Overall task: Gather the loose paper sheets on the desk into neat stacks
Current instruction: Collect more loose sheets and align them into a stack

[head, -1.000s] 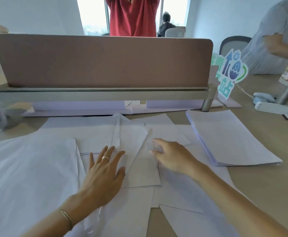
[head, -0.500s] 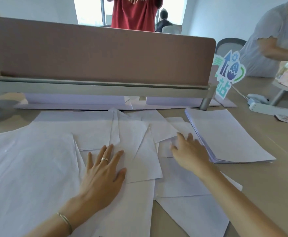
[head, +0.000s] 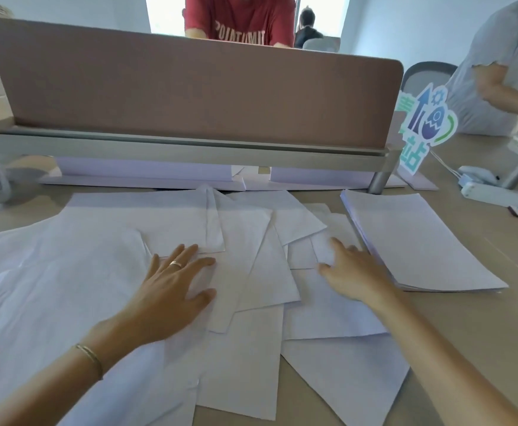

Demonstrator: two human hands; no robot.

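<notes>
Loose sheets (head: 251,256) between neat stack (head: 420,241) and divider panel (head: 190,93).

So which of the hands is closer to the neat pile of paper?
Right. The right hand rests beside the neat white paper stack, at its left edge. The left hand lies flat on loose white sheets, farther left.

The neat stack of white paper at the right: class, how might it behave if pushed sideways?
The neat stack of white paper would probably slide easily on the smooth tan desk. Its unbound sheets, already fanned at the left edge, might shear apart. Lifted by one edge, it would likely droop.
</notes>
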